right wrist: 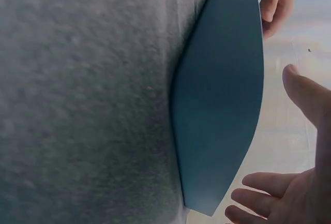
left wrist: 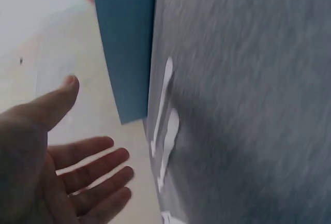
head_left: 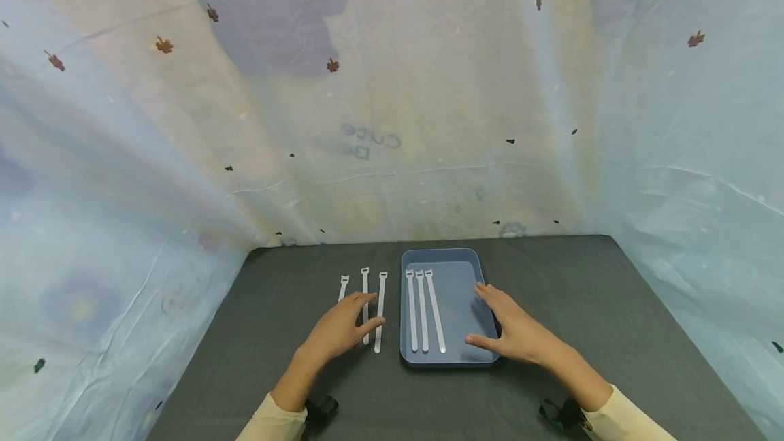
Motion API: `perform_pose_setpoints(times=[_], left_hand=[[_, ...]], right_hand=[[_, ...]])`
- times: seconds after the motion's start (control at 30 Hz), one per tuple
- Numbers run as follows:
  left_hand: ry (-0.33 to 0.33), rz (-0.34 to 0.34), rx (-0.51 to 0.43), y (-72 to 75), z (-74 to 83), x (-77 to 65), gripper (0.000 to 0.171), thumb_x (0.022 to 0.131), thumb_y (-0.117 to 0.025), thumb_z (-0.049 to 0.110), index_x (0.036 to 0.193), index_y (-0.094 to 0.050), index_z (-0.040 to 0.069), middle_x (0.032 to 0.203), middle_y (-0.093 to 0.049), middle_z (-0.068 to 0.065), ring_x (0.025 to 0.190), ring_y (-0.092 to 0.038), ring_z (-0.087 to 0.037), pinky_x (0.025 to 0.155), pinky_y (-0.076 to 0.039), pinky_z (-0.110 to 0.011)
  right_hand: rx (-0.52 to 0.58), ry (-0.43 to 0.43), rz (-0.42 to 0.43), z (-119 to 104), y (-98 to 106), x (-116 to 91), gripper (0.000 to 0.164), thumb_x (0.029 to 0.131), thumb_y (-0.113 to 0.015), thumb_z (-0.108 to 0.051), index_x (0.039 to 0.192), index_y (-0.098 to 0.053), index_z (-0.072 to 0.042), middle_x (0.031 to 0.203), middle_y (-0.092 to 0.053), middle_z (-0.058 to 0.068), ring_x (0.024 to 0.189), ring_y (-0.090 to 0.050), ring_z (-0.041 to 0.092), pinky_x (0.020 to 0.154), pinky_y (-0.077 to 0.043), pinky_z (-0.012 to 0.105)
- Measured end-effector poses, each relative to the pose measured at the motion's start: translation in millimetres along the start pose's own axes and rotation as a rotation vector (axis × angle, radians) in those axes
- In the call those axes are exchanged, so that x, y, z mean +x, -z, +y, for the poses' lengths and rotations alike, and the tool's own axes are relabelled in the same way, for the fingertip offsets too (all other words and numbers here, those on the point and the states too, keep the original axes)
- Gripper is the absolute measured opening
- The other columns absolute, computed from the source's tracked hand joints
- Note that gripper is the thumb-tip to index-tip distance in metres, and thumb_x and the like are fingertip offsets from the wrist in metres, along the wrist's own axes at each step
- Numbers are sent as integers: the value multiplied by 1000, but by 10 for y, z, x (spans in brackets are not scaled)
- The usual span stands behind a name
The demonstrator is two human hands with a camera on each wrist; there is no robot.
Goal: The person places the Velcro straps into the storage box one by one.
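Three slim white straps (head_left: 380,308) with slotted heads lie side by side on the dark cloth, left of a blue-grey tray (head_left: 462,312). Over them hovers my left hand (head_left: 341,324), fingers spread and thumb apart, holding nothing; it partly hides the leftmost strap. In the left wrist view, the straps' rounded ends (left wrist: 171,125) show beyond that hand (left wrist: 51,182). Inside the tray, three similar straps (head_left: 423,315) lie lengthwise along its left side. My right hand (head_left: 514,325) is above the tray's right edge, fingers extended and nothing in its grasp.
Dark grey cloth (head_left: 294,278) covers the table, with the tray near its middle. Pale patterned plastic sheeting (head_left: 392,203) rises behind the table and along both sides. A black band (head_left: 321,408) sits at my left wrist.
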State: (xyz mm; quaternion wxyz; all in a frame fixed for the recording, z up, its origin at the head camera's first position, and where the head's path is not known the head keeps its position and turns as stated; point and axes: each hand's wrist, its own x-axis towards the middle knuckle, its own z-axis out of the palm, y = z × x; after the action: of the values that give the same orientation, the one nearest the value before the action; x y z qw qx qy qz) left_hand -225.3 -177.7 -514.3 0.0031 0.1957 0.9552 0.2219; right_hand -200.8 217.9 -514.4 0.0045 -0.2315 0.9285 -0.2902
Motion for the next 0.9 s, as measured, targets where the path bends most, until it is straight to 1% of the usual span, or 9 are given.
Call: perform_pose_setpoints(times=[0.1,0.2,0.3,0.37,0.53,0.7,0.77,0.9], left_hand=[[83,22,-59,51,-103,16,65,104,-68,54,152,-61,11,155,-58,-15,146,-52,-39,116,-47,-61],[124,48,-88,93,-199,18,60,104,-69,50,148,-63,9,153,-60,-17,142,-55,-41,113,-48,-63],[134,65,-102,128,-298,26,54,105,-69,45,144,-66,7,142,-65,-17,129,-63,-39,104,-54,-62],[144,63,-112,151,-365,46,52,106,-69,43,143,-67,6,137,-67,-16,123,-65,-36,99,-56,-59],[180,71,-157,222,-482,107,49,106,-70,39,140,-67,3,131,-69,-16,120,-66,-35,97,-58,-57],[231,74,-189,255,-584,174,44,106,-71,33,135,-68,0,118,-71,-12,108,-69,-29,86,-61,-50],[241,78,-200,259,-626,202,41,106,-72,30,132,-69,-1,115,-72,-10,104,-69,-28,84,-61,-48],[257,81,-218,263,-697,251,34,105,-74,26,127,-71,0,112,-73,-9,102,-70,-28,85,-61,-49]], right_hand=[[-16,-5,-1,8,-8,-49,111,91,-75,-69,168,-31,-2,174,-29,23,158,-27,51,120,-34,74],[-43,-3,5,5,-13,-92,113,91,-74,-71,168,-30,-1,174,-28,24,158,-27,51,120,-34,73],[-61,-6,6,1,-29,-129,116,90,-74,-73,168,-30,1,174,-28,24,159,-27,49,123,-32,71],[-69,-5,7,-1,-44,-149,117,89,-73,-74,167,-30,2,174,-28,24,159,-27,48,125,-30,69],[-85,3,11,6,-84,-185,119,89,-72,-75,167,-28,4,174,-26,25,160,-26,46,127,-29,66],[-93,4,-2,5,-102,-223,124,88,-72,-78,167,-26,6,174,-24,26,160,-25,48,123,-34,68],[-94,7,0,7,-107,-227,126,87,-73,-78,167,-26,7,174,-23,27,160,-25,48,122,-36,68],[-91,6,-4,0,-114,-222,128,86,-74,-78,167,-25,7,175,-21,26,160,-24,47,122,-37,66]])
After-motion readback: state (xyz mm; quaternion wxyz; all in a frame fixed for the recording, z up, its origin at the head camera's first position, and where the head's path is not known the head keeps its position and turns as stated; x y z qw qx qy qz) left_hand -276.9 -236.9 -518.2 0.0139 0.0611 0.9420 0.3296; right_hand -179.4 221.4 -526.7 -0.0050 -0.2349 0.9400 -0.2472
